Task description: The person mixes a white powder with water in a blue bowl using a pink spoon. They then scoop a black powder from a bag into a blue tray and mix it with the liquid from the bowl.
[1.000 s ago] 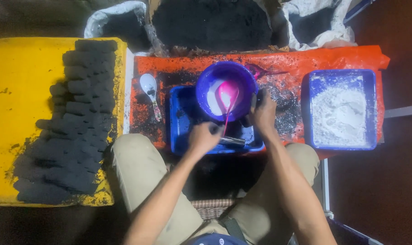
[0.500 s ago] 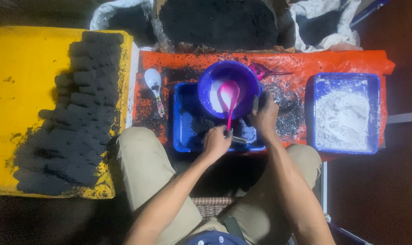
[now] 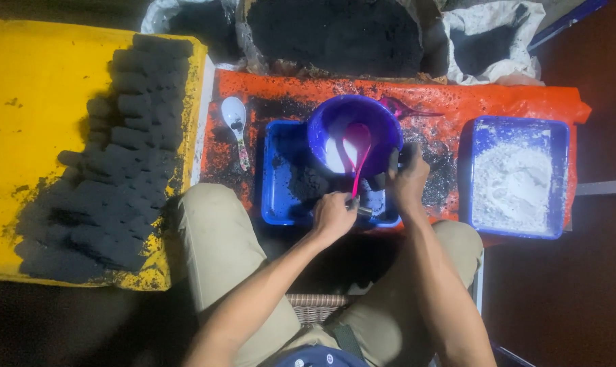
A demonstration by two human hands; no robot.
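Over a low orange-covered bench (image 3: 498, 102), a seated person works with both hands above a shallow blue tray (image 3: 275, 183) dusted with black powder. The left hand (image 3: 333, 216) is closed in a loose fist around what looks like a small metal tube or mould (image 3: 359, 206), held at the near edge of the tray, seemingly so that any spill falls back into it. The right hand (image 3: 408, 182) is curled around a dark block-like piece (image 3: 383, 178) just right of the purple bowl (image 3: 352, 132); its fingers wrap the piece, though exactly what they press cannot be made out. A pink spoon (image 3: 357, 151) leans inside the bowl, its handle pointing toward the near side, within easy reach of either hand, over a little white liquid or paste.

To the left of the tray lies a white spoon (image 3: 235, 119), smeared black. Farther left, a yellow board (image 3: 29, 102) carries rows of finished dark briquette-like pieces (image 3: 128, 149), packed side by side (apparently laid out to dry). On the right, well apart from the hands, a second blue tray (image 3: 558, 177) holds white powder (image 3: 512, 187). At the far side, open sacks of black powder (image 3: 335, 34) stand touching the bench edge, close enough to scoop from.
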